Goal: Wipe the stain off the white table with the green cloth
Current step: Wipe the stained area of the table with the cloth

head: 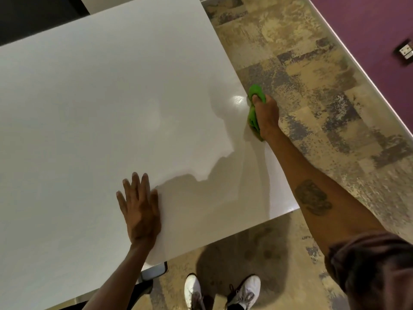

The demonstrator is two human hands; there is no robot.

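Green cloth (254, 108): bunched into a wad, pressed onto the white table (100, 108) at its right edge, roughly midway along that edge, part of the wad reaching the rim itself. Clamped in the right hand (266, 115), fingers curled tight around the cloth, thumb on top; green folds showing both ahead of the knuckles and behind the wrist. Right forearm stretched out over the near right corner of the table, a dark tattoo (312, 198) on its upper side.

Left hand (139, 209): laid flat, palm down, on the table near its near edge, well apart from the cloth. Fingers straight and slightly spread, holding nothing.

Table surface: glossy, with a bright glare spot (238, 100) just beside the cloth on its left, and a broad shadow across the near right part. No stain distinguishable at this resolution.

Below the near edge: two white shoes (223, 291) on a mottled tan and grey floor (312, 74). Purple wall (368, 30) beyond the floor at far right, with a small wall plate (405, 51) on it.
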